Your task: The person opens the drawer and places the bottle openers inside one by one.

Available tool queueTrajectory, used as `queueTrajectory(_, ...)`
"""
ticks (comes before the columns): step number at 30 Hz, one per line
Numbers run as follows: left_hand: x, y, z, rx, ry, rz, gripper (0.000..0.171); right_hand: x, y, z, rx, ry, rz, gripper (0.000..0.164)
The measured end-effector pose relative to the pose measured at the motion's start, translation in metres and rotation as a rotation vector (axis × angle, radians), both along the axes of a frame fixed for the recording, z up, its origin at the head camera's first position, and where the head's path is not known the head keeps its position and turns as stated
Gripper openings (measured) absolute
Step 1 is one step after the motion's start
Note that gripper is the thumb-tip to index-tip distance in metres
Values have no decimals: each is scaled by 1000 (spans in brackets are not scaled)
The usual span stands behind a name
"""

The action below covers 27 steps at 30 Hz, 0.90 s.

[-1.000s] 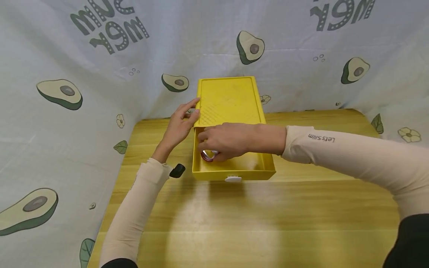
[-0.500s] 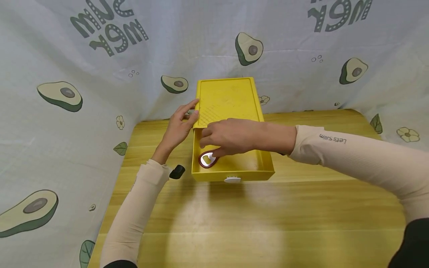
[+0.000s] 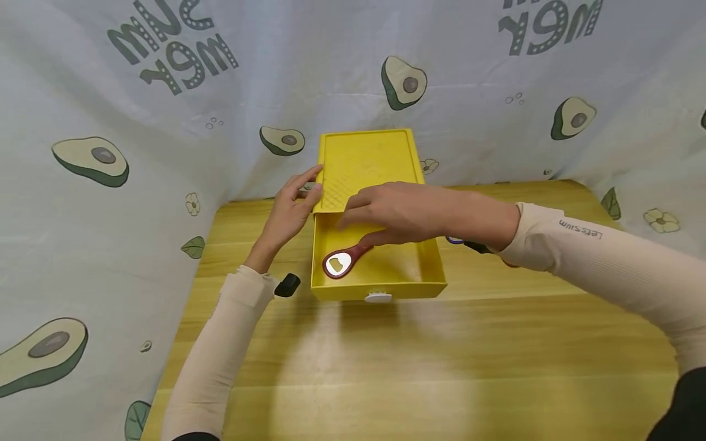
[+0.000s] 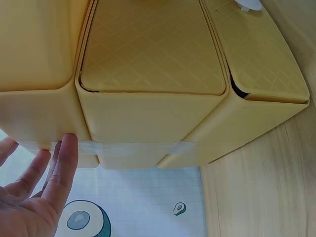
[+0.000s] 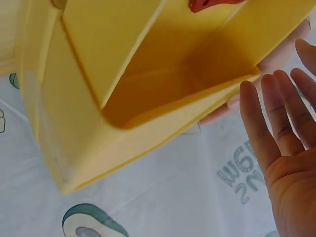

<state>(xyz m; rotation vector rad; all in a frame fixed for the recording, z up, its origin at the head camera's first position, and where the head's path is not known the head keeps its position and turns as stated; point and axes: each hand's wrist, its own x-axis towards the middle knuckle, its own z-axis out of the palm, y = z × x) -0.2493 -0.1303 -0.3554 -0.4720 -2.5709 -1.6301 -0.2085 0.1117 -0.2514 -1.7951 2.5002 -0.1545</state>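
A yellow drawer cabinet stands on the table with its top drawer pulled out. Inside lies a bottle opener, its silver head toward the front left; the end of its red handle is hidden by my right hand in the head view. That hand is over the drawer, fingers extended and holding nothing, as the right wrist view shows. Part of the red handle appears at that view's top. My left hand touches the cabinet's left side with its fingertips, thumb and fingers spread.
Lower drawers of the cabinet are closed, with clear tape across its side. A white knob sticks out from the drawer's front. An avocado-print cloth hangs behind the wooden table.
My right hand has let go of the bottle opener and drawn up and to the right, uncovering the opener's head and neck. The left hand stays at the cabinet's side.
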Motion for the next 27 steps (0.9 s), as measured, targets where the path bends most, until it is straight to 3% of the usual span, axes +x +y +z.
queueTrajectory(20,1,1,0,11,-28,-1,48,-21,61,16,-50,18,-273,35)
queueTrajectory(27,17,8,22,4,-44,0,48,-32,90,11,-78,33,-337,34)
